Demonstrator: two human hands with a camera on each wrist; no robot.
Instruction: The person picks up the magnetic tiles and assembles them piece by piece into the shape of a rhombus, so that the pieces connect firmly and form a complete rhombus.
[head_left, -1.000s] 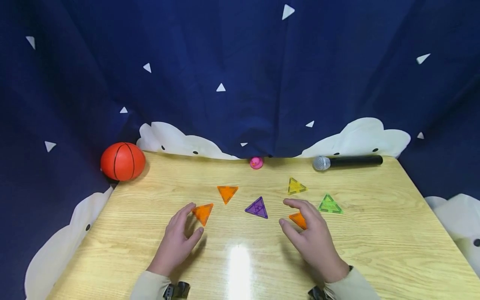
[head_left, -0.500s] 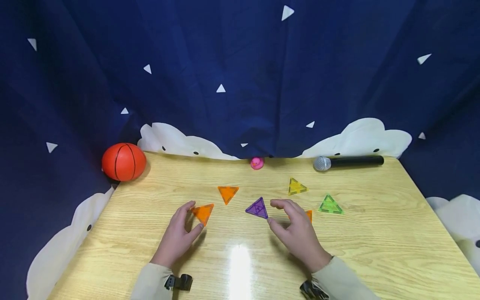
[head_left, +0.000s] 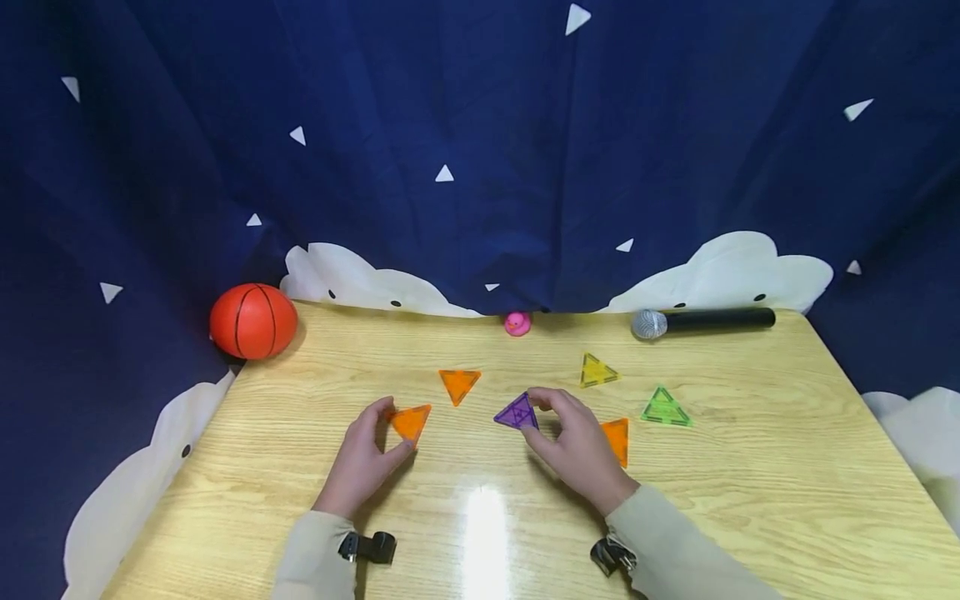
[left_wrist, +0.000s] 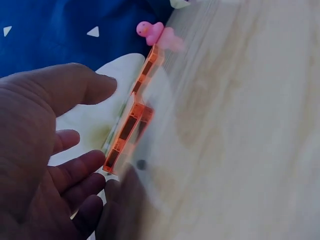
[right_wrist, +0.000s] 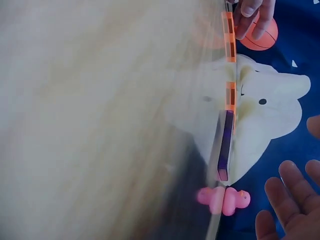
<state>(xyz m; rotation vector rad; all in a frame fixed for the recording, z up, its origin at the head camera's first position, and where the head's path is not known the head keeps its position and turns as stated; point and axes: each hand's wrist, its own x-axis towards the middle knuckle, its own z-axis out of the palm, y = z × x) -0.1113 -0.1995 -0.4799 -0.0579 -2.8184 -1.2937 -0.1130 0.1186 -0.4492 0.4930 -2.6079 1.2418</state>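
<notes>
My left hand (head_left: 362, 467) spreads thumb and forefinger around a translucent orange triangle tile (head_left: 412, 422) lying on the wooden table (head_left: 750, 467). In the left wrist view a gap shows between the thumb and this orange tile (left_wrist: 126, 131), while a fingertip comes right at its lower end. My right hand (head_left: 579, 457) reaches over the right side of a purple triangle tile (head_left: 514, 412), forefinger at the upper corner and thumb at the lower one. Fingers (right_wrist: 286, 200) stand apart from the purple tile (right_wrist: 226, 145) in the right wrist view.
Another orange tile (head_left: 459, 385) lies behind, and one (head_left: 618, 443) sits beside my right hand. Yellow (head_left: 597, 372) and green (head_left: 666, 408) tiles lie farther right. Along the back are a red ball (head_left: 253, 322), a pink toy duck (head_left: 517, 323) and a microphone (head_left: 705, 320).
My right hand has moved left, off the right orange tile and over to the purple one. The left hand has closed in slightly around its orange tile.
</notes>
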